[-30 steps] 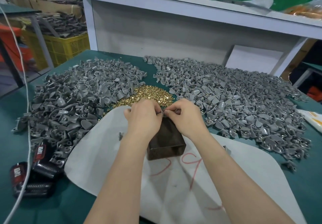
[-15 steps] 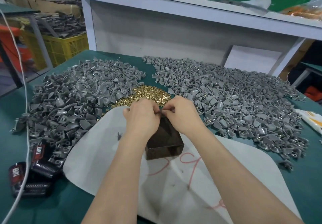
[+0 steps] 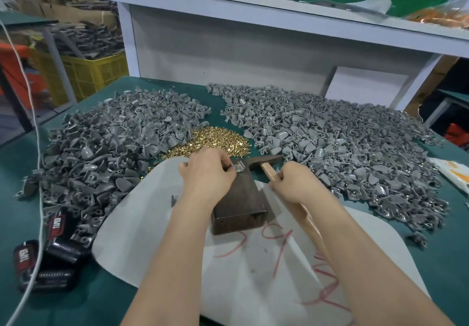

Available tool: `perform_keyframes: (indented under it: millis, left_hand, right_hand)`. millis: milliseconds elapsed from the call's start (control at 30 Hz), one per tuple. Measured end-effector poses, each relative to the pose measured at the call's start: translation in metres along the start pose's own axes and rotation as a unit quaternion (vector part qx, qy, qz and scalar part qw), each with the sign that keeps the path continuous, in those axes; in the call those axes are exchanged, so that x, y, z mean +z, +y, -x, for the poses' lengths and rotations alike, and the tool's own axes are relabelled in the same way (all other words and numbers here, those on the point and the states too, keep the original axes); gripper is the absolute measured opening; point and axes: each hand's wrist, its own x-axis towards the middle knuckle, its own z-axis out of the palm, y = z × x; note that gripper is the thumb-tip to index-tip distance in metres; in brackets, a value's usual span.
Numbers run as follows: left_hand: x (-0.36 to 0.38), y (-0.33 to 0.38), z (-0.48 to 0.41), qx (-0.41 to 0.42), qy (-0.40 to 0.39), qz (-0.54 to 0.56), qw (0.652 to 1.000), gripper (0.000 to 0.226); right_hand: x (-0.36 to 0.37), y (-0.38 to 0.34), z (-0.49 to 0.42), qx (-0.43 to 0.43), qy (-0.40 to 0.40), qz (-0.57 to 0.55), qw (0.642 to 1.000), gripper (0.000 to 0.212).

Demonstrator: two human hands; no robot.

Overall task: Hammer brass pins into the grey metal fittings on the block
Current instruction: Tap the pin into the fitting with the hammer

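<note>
The dark green table (image 3: 15, 168) carries a big white rounded sheet scrawled with red marks (image 3: 157, 224) in its near middle. Left of that sheet and beyond its left edge sprawls a heap of grey metal fittings (image 3: 106, 143). A second, wider heap of grey fittings (image 3: 342, 143) spreads to the sheet's right. Between the two, touching the sheet's far edge, lies a small mound of brass pins (image 3: 215, 140). By the sheet's near left corner sit black packs with red labels (image 3: 50, 249), with a thin white cord (image 3: 38, 173) running across them. Far right of the sheet lies a white-and-orange packet (image 3: 454, 171).
</note>
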Motion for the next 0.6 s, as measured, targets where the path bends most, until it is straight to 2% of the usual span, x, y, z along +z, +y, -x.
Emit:
perform_keyframes:
  millis: [100, 267, 367, 433, 500, 533, 600]
  left_hand:
    - [0.0, 0.0, 0.0, -0.001, 0.0, 0.003, 1.0, 0.009]
    - [-0.001, 0.001, 0.0, 0.002, 0.01, 0.0, 1.0, 0.01]
    - [-0.002, 0.001, 0.001, 0.006, 0.011, 0.002, 1.0, 0.011]
    - [-0.002, 0.002, 0.001, 0.007, 0.009, -0.003, 1.0, 0.009]
    - [-0.002, 0.001, 0.001, 0.008, 0.01, -0.006, 1.0, 0.009]
    - [-0.002, 0.001, 0.002, 0.008, 0.01, -0.002, 1.0, 0.01]
    - [-0.002, 0.002, 0.002, 0.007, 0.015, 0.014, 1.0, 0.014]
  right_hand:
    - [-0.015, 0.006, 0.002, -0.003, 0.039, -0.068, 0.997, 0.021]
    - [-0.038, 0.006, 0.013, -0.038, 0.087, -0.105, 0.99, 0.021]
    - [-0.039, 0.001, 0.024, -0.092, 0.152, -0.088, 0.98, 0.014]
    - [-0.037, -0.002, 0.031, -0.131, 0.137, -0.125, 0.974, 0.011]
    - [-0.035, -0.002, 0.038, -0.172, 0.148, -0.102, 0.969, 0.024]
    - [-0.034, -0.001, 0.041, -0.194, 0.182, -0.082, 0.961, 0.035]
    - [-0.034, -0.003, 0.051, -0.241, 0.265, -0.114, 0.927, 0.05]
